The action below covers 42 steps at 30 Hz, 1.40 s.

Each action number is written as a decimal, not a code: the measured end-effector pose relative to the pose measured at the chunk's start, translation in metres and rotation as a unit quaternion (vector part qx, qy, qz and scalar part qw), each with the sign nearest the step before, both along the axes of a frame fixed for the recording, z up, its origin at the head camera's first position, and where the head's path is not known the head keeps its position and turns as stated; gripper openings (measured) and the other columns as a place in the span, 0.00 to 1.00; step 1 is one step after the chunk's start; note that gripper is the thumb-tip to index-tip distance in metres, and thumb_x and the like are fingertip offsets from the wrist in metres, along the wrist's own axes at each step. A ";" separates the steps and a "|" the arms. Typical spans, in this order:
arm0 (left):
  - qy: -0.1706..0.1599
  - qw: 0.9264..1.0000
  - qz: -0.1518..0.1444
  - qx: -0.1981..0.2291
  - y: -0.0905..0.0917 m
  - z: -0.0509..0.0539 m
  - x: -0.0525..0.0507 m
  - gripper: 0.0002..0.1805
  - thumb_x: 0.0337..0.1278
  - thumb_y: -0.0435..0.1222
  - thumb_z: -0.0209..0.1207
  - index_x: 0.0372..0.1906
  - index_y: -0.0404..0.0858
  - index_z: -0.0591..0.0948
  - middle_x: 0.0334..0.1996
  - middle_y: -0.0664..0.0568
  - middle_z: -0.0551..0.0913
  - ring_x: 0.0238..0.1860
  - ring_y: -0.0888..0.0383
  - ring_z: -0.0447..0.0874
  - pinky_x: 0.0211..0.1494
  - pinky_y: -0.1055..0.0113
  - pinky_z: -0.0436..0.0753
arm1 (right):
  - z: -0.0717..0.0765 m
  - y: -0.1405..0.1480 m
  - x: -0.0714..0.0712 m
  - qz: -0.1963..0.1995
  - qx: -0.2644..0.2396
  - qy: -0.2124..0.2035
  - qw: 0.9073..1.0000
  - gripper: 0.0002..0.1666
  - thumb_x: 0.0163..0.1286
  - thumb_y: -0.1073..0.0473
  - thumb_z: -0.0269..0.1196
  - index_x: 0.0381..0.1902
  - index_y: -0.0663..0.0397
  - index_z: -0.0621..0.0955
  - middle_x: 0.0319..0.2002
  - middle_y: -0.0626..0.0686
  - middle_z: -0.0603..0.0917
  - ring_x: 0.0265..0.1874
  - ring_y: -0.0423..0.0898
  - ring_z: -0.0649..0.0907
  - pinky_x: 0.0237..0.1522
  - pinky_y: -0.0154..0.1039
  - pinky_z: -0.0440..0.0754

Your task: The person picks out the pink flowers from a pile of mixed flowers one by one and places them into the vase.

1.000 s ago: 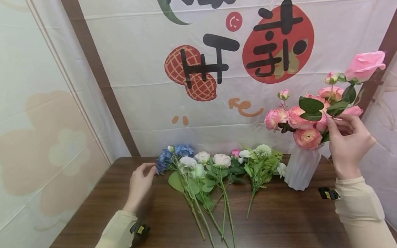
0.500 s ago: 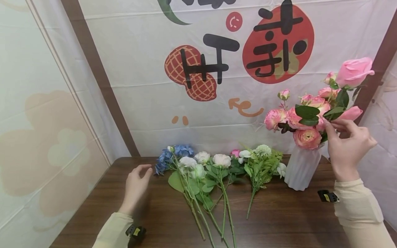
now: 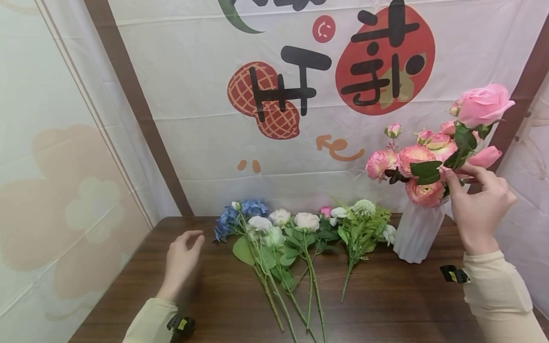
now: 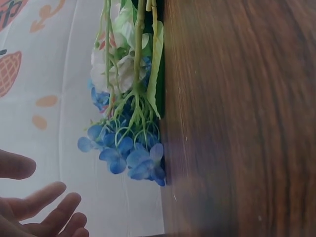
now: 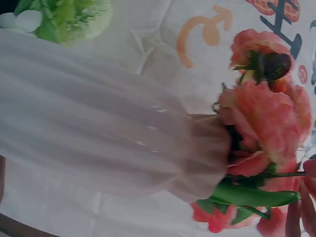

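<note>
My right hand (image 3: 482, 205) pinches the stem of a large pink rose (image 3: 484, 105) above a ribbed white vase (image 3: 418, 236). Dark green leaves of the rose overlap the pink ranunculus-like flowers (image 3: 413, 159) that stand in the vase. In the right wrist view, my fingertips (image 5: 310, 182) show at the right edge beside a green stem (image 5: 256, 195) at the vase's mouth. My left hand (image 3: 182, 264) holds nothing and hovers with loose fingers left of the blue hydrangea (image 3: 240, 216); the left wrist view shows a gap between them.
White flowers (image 3: 306, 221) with long stems lie across the wooden table (image 3: 377, 305), stems toward the front edge. A green sprig with a pale round bloom (image 3: 363, 208) lies just left of the vase. A printed cloth (image 3: 193, 143) hangs behind the table.
The rose has come down and slightly left, with my right hand a little lower. My left hand has drawn back left and down, away from the blue hydrangea.
</note>
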<state>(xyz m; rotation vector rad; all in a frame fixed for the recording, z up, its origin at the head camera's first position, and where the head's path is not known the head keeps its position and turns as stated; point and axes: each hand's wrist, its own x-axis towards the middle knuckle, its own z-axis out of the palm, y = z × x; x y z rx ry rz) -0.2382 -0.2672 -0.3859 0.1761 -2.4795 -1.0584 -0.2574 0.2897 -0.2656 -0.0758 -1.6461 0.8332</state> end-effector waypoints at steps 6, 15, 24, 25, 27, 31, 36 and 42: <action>-0.011 1.000 0.002 -0.012 -0.005 0.001 0.004 0.19 0.67 0.42 0.51 0.55 0.35 0.77 0.57 0.33 0.75 0.60 0.35 0.70 0.59 0.43 0.67 | 0.018 -0.002 0.001 -0.005 -0.005 0.029 1.000 0.17 0.54 0.53 0.71 0.41 0.54 0.87 0.33 0.24 0.80 0.30 0.16 0.67 0.45 0.30 0.59; -0.026 0.999 -0.007 -0.027 -0.006 0.003 0.005 0.21 0.68 0.43 0.50 0.58 0.35 0.75 0.60 0.33 0.73 0.63 0.35 0.66 0.63 0.42 0.63 | 0.045 -0.003 0.000 0.012 -0.034 0.019 0.999 0.19 0.55 0.45 0.70 0.46 0.40 0.85 0.38 0.35 0.85 0.28 0.20 0.75 0.32 0.20 0.68; -0.029 0.999 -0.013 -0.034 -0.004 0.003 0.007 0.22 0.68 0.43 0.50 0.59 0.33 0.74 0.60 0.33 0.72 0.63 0.35 0.64 0.64 0.42 0.61 | 0.048 -0.002 0.001 0.012 0.012 0.041 0.999 0.19 0.60 0.48 0.66 0.40 0.58 0.87 0.29 0.14 0.74 0.29 0.18 0.68 0.41 0.23 0.63; -0.029 0.999 -0.013 -0.034 -0.004 0.002 0.007 0.22 0.68 0.43 0.50 0.59 0.33 0.74 0.60 0.33 0.72 0.63 0.35 0.64 0.64 0.42 0.61 | 0.048 -0.002 0.001 0.007 0.011 0.037 0.999 0.19 0.60 0.49 0.66 0.39 0.60 0.86 0.30 0.17 0.75 0.30 0.18 0.67 0.43 0.24 0.63; -0.032 0.999 -0.011 -0.037 -0.005 0.002 0.007 0.22 0.68 0.43 0.50 0.59 0.33 0.74 0.61 0.32 0.71 0.63 0.34 0.63 0.64 0.42 0.61 | 0.046 -0.002 0.002 -0.003 0.012 0.026 1.000 0.20 0.61 0.50 0.66 0.40 0.62 0.85 0.31 0.28 0.82 0.30 0.19 0.65 0.44 0.25 0.63; -0.038 0.999 -0.008 -0.038 -0.008 0.002 0.009 0.23 0.68 0.43 0.49 0.60 0.33 0.73 0.61 0.32 0.70 0.63 0.34 0.62 0.64 0.41 0.60 | 0.042 -0.001 0.003 -0.020 0.004 0.016 1.000 0.19 0.61 0.52 0.66 0.40 0.64 0.85 0.30 0.39 0.85 0.28 0.18 0.64 0.43 0.23 0.62; -0.036 0.999 -0.005 -0.040 -0.010 0.003 0.010 0.23 0.69 0.44 0.49 0.60 0.33 0.73 0.61 0.31 0.70 0.62 0.34 0.63 0.63 0.41 0.62 | 0.037 0.001 0.006 -0.019 0.005 0.033 0.999 0.19 0.59 0.52 0.67 0.37 0.66 0.84 0.24 0.11 0.66 0.26 0.16 0.63 0.41 0.25 0.60; -0.040 0.998 -0.003 -0.040 -0.012 0.003 0.010 0.23 0.69 0.44 0.48 0.60 0.33 0.73 0.62 0.31 0.69 0.62 0.34 0.62 0.63 0.41 0.61 | 0.031 0.002 0.006 -0.031 0.019 0.038 0.999 0.20 0.58 0.52 0.68 0.36 0.66 0.84 0.24 0.11 0.65 0.25 0.15 0.62 0.38 0.28 0.57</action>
